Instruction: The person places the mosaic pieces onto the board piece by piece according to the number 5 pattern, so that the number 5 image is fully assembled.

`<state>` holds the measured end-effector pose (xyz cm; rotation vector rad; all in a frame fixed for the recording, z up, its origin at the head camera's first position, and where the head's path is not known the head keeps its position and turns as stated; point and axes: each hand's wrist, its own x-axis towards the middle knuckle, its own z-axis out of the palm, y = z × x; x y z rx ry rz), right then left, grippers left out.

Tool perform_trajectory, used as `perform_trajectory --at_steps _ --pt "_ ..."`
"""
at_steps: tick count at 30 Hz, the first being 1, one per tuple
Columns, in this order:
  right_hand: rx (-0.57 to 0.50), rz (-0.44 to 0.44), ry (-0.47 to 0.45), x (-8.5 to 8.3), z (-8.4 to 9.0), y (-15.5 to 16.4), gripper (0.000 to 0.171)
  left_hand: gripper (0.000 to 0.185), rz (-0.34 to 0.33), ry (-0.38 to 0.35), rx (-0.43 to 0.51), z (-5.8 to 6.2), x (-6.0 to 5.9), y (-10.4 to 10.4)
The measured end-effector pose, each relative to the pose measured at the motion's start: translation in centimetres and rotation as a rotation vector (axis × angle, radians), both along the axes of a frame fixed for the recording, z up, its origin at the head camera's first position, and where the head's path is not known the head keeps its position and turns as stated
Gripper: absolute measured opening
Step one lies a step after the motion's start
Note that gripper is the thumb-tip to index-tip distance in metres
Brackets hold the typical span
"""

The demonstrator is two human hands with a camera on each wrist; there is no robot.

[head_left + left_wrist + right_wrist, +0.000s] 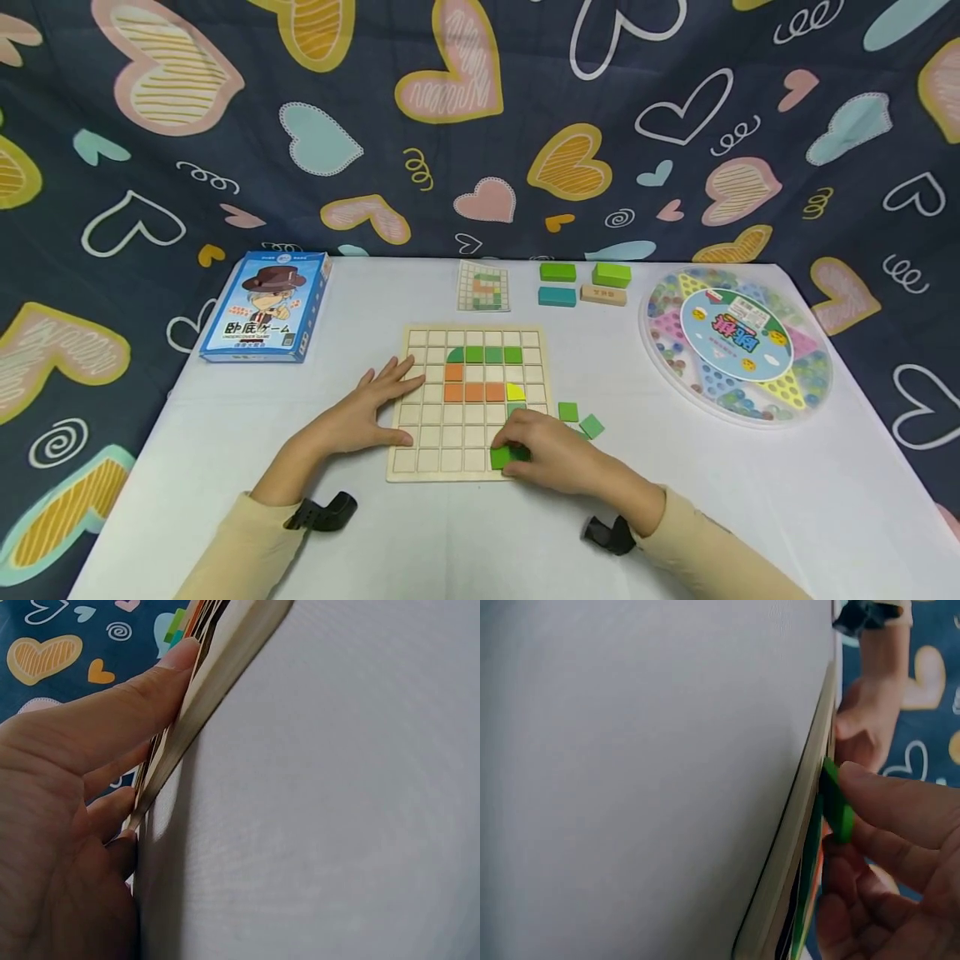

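Note:
A wooden grid board (431,458) lies on the white table, with green tiles (492,355) in an upper row, orange tiles (474,392) below them and a yellow tile (515,391). My left hand (363,411) rests spread at the board's left side, its thumb (142,701) against the edge in the left wrist view. At the lower right of the board, my right hand (553,450) pinches a green tile (838,801) between thumb and fingers, tilted over the near edge. Another darker green tile beside it is partly hidden under that hand.
Loose green tiles (567,412) lie right of the board. Behind it are a pattern card (483,286) and several small blocks (557,297). A blue game box (266,307) stands at the back left, a round marble game (736,346) at the right. A heart-patterned cloth (480,125) hangs behind.

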<state>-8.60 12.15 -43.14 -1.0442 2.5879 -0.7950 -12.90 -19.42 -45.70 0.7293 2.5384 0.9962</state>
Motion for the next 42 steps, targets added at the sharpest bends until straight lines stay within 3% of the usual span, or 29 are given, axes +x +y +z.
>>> perform_trajectory --at_steps 5,12,18,24,29,42 --pt "0.06 0.003 0.006 0.1 -0.3 -0.8 0.024 0.089 0.003 -0.008 -0.008 -0.1 0.0 0.0" --pt "0.041 0.001 -0.032 0.1 -0.4 -0.7 0.033 0.09 -0.003 -0.004 0.005 0.0 0.0 0.0" --pt "-0.099 -0.041 -0.074 -0.2 -0.1 0.9 0.035 0.09 -0.002 0.01 0.006 -0.1 0.2 -0.1" --pt "-0.189 -0.187 -0.032 -1.6 -0.1 5.1 0.031 0.089 0.002 -0.004 -0.008 0.1 0.2 0.0" --pt "-0.124 -0.305 -0.01 -2.7 -0.7 7.6 0.031 0.089 0.0 -0.001 -0.004 0.2 0.0 0.0" --pt "0.053 -0.331 0.063 -3.0 -1.0 7.7 0.022 0.09 -0.002 0.006 0.005 0.0 0.2 0.0"
